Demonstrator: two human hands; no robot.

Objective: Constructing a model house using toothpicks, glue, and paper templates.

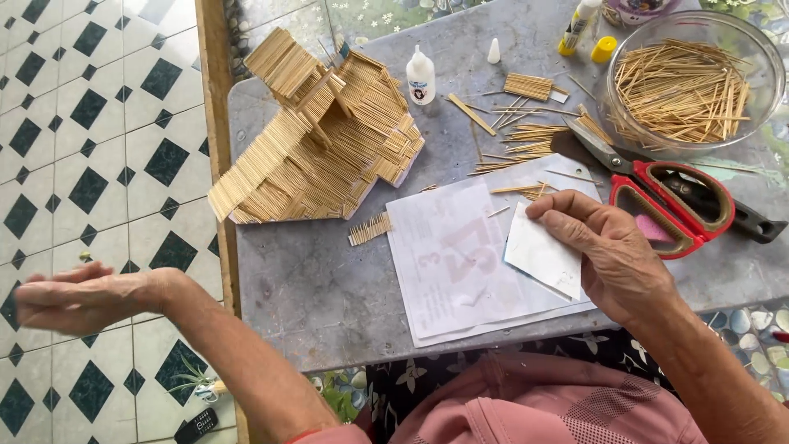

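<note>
While a grey stone tabletop (312, 288) carries the whole spread, the model house of thin wooden sticks (329, 140) stands at its far left corner, roof panels tilted, well clear of the working area. A clear bowl (764, 57) of loose sticks sits at the far right, and red-handled scissors (674, 197) lie just in front of it, both near the right hand. White paper sheets (448, 263) lie flat before the person, seemingly as a work mat. The right hand (612, 255) rests on a small white card (542, 255), fingers curled over its edge and pressing it to the sheets. The left hand (78, 296) hangs out over the tiled floor (90, 131), well apart from card and table, fingers loosely extended and blurred; it appears to hold nothing. A small glue bottle (421, 78) stands just beside the house.
</note>
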